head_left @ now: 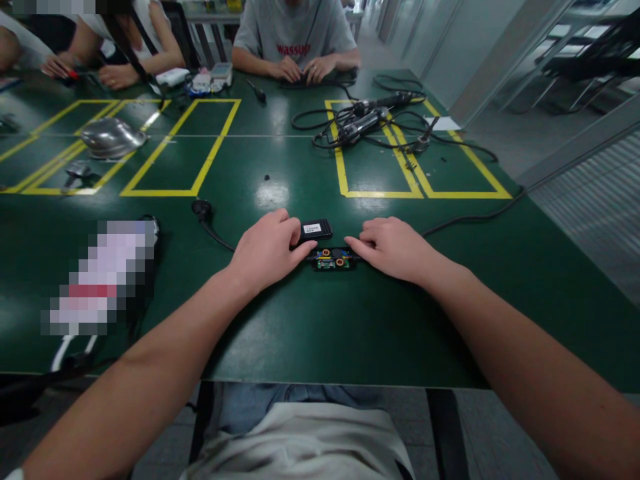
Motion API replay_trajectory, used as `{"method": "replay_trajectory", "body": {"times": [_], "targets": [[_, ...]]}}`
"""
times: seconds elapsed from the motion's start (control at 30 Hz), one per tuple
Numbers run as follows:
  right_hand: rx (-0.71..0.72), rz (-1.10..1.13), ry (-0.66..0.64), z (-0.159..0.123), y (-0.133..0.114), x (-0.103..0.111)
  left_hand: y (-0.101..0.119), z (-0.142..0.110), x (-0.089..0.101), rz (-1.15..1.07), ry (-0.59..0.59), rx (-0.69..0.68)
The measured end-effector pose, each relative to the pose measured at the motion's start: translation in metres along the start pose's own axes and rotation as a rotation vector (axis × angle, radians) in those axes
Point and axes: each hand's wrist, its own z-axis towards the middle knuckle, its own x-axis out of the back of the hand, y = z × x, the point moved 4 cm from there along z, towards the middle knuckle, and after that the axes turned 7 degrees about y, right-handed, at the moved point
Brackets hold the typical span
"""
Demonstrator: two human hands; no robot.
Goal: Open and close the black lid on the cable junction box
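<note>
A small black plastic case half point(333, 268) lies on the table in front of me with its open side up. Inside it sits a green circuit board point(327, 264) with copper-wound coils. My left hand point(267, 250) is closed at the case's left end, thumb stretched toward it, where a black power cord point(220, 241) with a plug point(202, 210) comes out. At the other end my right hand point(393, 247) pinches the cord by the case; its fingers are curled and partly hidden. Just behind, near my left fingers, lies a black cover point(320, 229) with a white label.
Cords and black cylindrical tools point(363, 125) are heaped at the back right. A metal bowl-like part point(111, 138) stands back left, and a blurred-out phone-like object point(103, 273) lies at left. Across the table a person point(300, 40) works with both hands; others sit at far left.
</note>
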Motion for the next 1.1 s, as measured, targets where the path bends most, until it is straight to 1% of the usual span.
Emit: {"method": "replay_trajectory", "body": {"times": [0.07, 0.1, 0.13, 0.2, 0.27, 0.33, 0.43, 0.5, 0.57, 0.63, 0.67, 0.83, 0.93, 1.0, 1.1], "targets": [[-0.002, -0.013, -0.003, 0.000, -0.001, 0.001, -0.004, -0.001, 0.000, -0.091, 0.136, -0.019], [-0.004, -0.014, -0.006, 0.000, -0.001, 0.001, -0.005, 0.000, -0.002, -0.133, 0.166, -0.036], [-0.007, -0.010, -0.008, 0.000, -0.001, 0.001, -0.007, 0.000, -0.004, -0.167, 0.165, -0.052], [-0.016, 0.013, -0.003, 0.000, -0.002, 0.002, -0.009, 0.002, -0.008, -0.203, 0.109, -0.059], [-0.034, 0.053, 0.014, -0.001, -0.001, 0.002, -0.010, 0.002, -0.008, -0.211, 0.064, -0.045], [-0.059, 0.098, 0.037, -0.001, 0.002, 0.002, -0.007, 0.001, -0.001, -0.235, 0.077, -0.051], [-0.077, 0.163, 0.070, -0.001, 0.005, 0.002, 0.002, -0.003, 0.010, -0.317, 0.117, -0.132], [-0.075, 0.181, 0.092, -0.001, 0.007, 0.002, 0.008, -0.007, 0.012, -0.359, 0.077, -0.213], [-0.078, 0.180, 0.101, -0.001, 0.007, 0.002, 0.014, -0.009, 0.008, -0.370, -0.022, -0.291], [-0.083, 0.172, 0.094, 0.000, 0.006, 0.002, 0.016, -0.011, 0.003, -0.363, -0.107, -0.333], [-0.087, 0.166, 0.090, 0.000, 0.005, 0.002, 0.016, -0.011, 0.001, -0.358, -0.126, -0.337], [-0.106, 0.140, 0.071, 0.000, 0.003, 0.000, 0.016, -0.010, -0.002, -0.363, -0.138, -0.316], [-0.089, 0.128, 0.065, -0.001, 0.003, -0.001, 0.017, -0.011, -0.001, -0.401, -0.129, -0.290], [-0.071, 0.122, 0.067, -0.001, 0.004, -0.001, 0.016, -0.010, -0.002, -0.460, -0.121, -0.235], [-0.067, 0.113, 0.057, -0.001, 0.004, 0.000, 0.010, -0.007, -0.002, -0.538, -0.068, -0.082]]}}
